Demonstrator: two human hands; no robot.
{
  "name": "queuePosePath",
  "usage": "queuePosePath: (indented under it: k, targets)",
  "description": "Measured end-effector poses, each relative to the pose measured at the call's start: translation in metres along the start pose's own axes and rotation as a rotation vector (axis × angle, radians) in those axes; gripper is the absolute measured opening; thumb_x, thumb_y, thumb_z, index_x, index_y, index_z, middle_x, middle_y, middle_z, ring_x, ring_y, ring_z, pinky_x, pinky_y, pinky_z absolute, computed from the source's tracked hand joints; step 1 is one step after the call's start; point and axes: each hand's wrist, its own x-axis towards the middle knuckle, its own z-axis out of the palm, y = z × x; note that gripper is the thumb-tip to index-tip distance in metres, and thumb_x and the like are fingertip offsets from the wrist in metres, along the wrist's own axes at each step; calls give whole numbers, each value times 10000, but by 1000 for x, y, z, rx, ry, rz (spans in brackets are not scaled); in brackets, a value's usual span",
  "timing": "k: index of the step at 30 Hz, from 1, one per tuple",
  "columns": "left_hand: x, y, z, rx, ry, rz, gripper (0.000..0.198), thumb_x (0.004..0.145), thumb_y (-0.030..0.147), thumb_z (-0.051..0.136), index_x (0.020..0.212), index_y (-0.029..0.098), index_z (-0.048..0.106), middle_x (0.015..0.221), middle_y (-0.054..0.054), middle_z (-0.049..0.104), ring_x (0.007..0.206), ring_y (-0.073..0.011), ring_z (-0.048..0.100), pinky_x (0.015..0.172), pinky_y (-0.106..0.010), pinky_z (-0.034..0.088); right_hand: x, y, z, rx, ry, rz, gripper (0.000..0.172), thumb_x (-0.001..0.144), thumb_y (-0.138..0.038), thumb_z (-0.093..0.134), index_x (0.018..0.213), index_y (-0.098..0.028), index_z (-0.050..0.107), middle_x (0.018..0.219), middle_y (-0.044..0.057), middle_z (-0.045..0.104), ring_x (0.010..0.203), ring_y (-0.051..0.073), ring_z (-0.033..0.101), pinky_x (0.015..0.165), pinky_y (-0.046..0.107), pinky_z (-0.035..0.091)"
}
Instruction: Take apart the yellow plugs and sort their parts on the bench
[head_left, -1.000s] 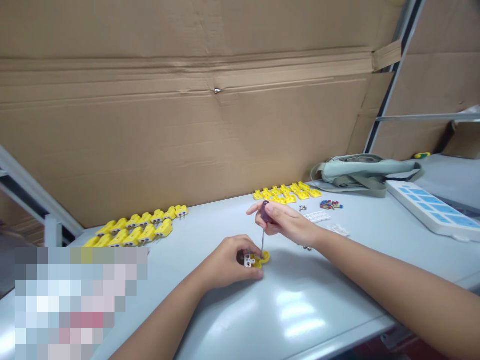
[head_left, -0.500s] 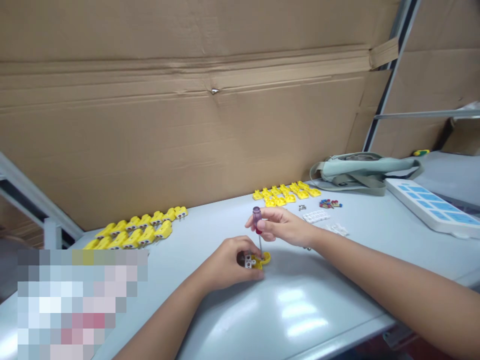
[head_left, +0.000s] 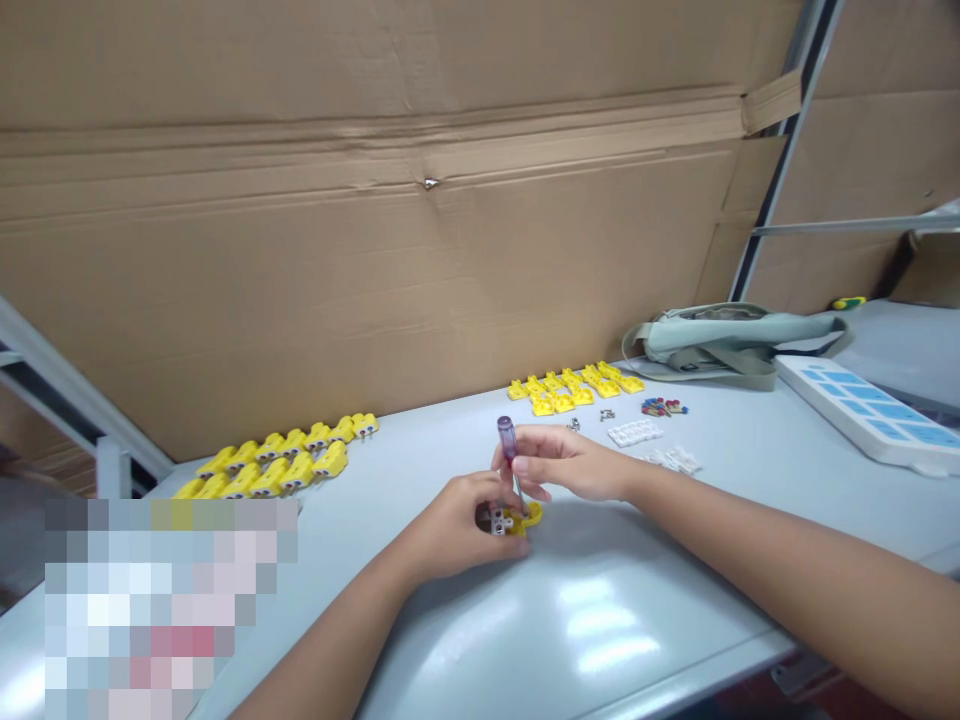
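Note:
Near the middle of the table, my left hand (head_left: 466, 527) grips a yellow plastic piece (head_left: 533, 514) with a white part (head_left: 498, 521) at its left end. Fingers and thumb close around it from the left. Above it, my right hand (head_left: 564, 461) is closed on a screwdriver (head_left: 508, 437) with a purple and red handle. The shaft points down, its tip at the yellow piece; the exact contact point is too small to make out.
Rows of yellow pieces (head_left: 298, 468) lie at the left, and more yellow shells (head_left: 583, 397) at the back. Small screws, red and blue parts (head_left: 664, 407) and white parts (head_left: 634, 432) lie right of them. A bag (head_left: 705, 338) and white case (head_left: 862, 405) sit farther right.
The top of the screwdriver has tilted to the left, and the fingers of my right hand have shifted slightly lower around it. My left hand keeps its hold on the yellow piece.

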Motion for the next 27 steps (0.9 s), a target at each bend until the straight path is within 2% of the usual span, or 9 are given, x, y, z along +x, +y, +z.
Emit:
queuePosePath:
  k: [3,8,11,14,20,23,27]
  targets:
    - [0,-2,0,-14,10,-11,295,669,307,701,930,182,644,959,-47,659,861,-196,577,786,-304,451,0,0,0,-57,-35,39,317,884,-443,418,960,-153,521,694,-24,537,535,55,464,524,213,400]
    - [0,-2,0,28,4,-8,270,675,280,683,929,191,661,925,-34,634,820,-184,579,741,-284,458,2,10,1,22,20,78,314,717,-353,682,855,-163,472,661,-37,595,539,66,517,502,203,414]
    - [0,2,-1,0,-3,18,297,679,226,664,975,205,660,981,-34,629,860,-183,584,772,-278,454,3,13,0,66,35,96,295,692,-324,703,754,-159,466,668,-18,640,498,60,525,508,214,435]
    - [-1,6,-3,-10,-13,55,275,680,139,603,943,199,657,1011,-30,634,908,-183,580,812,-273,447,2,12,-3,61,51,103,262,680,-304,711,681,-150,499,631,-29,626,526,70,549,539,225,459]
    - [-1,11,-4,46,-23,49,239,672,140,599,897,195,658,991,-37,637,912,-202,578,812,-299,455,1,8,-5,-26,41,112,211,714,-335,677,716,-147,582,585,-37,604,549,87,569,570,241,477]
    - [0,8,-4,1,-28,54,185,735,194,575,902,185,655,984,-45,633,881,-187,583,783,-288,459,0,4,-2,-91,34,105,216,767,-359,619,737,-149,580,598,-31,588,557,89,561,575,245,469]
    - [1,3,-1,-85,-5,39,143,756,171,543,855,172,647,950,-36,635,844,-165,583,757,-269,452,-2,-1,0,-237,1,80,216,862,-329,491,761,-152,562,628,-21,560,597,96,551,606,251,454]
